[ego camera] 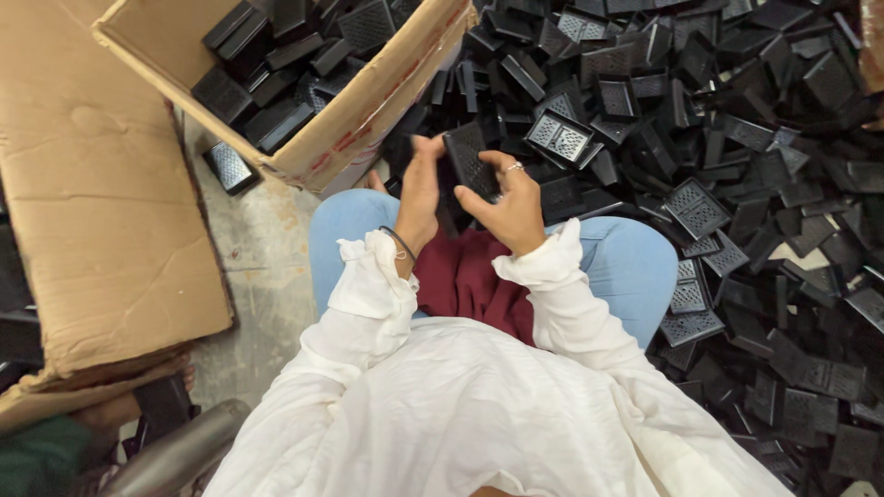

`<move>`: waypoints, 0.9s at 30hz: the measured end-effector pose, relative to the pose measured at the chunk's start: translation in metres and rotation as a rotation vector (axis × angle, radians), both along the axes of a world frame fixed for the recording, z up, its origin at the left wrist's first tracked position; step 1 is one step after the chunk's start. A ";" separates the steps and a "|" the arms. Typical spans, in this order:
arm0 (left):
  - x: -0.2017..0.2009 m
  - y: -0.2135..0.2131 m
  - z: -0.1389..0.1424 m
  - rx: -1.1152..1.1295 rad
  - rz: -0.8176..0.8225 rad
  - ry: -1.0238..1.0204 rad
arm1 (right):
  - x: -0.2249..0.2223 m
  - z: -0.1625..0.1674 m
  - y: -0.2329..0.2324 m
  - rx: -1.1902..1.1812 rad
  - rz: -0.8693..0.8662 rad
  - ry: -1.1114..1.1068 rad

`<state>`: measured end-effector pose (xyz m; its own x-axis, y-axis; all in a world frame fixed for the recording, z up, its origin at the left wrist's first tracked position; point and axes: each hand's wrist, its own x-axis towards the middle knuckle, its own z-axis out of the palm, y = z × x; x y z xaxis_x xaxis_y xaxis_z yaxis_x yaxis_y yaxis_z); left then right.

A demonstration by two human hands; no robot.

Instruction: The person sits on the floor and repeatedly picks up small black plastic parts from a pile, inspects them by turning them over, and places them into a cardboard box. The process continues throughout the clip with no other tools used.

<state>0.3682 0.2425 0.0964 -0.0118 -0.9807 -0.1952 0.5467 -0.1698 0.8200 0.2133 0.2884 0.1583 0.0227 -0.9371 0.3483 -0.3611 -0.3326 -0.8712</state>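
Both hands are raised over my knees, holding one black plastic grille piece (pixel 467 158) between them. My right hand (pixel 512 208), with a ring on one finger, grips its lower right edge with thumb and fingers. My left hand (pixel 420 195), a dark band at the wrist, presses flat against the piece's left side. The piece is rectangular with a mesh-patterned face and stands tilted on edge. I wear white ruffled sleeves, blue jeans and a dark red cloth on my lap.
A large heap of the same black grille pieces (pixel 718 138) covers the floor ahead and to the right. An open cardboard box (pixel 368 101) with several pieces inside stands at the upper left. Flattened cardboard (pixel 92 202) lies at the left, with another person's hand (pixel 101 416) below it.
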 end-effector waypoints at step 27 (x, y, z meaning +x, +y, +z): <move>0.008 0.019 0.009 -0.068 -0.009 0.179 | 0.018 -0.029 0.030 0.159 0.280 -0.331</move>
<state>0.3763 0.2616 0.1053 -0.0494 -0.9913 -0.1221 0.6836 -0.1227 0.7195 0.2310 0.3180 0.1294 0.1945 -0.9530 0.2321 0.0300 -0.2307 -0.9726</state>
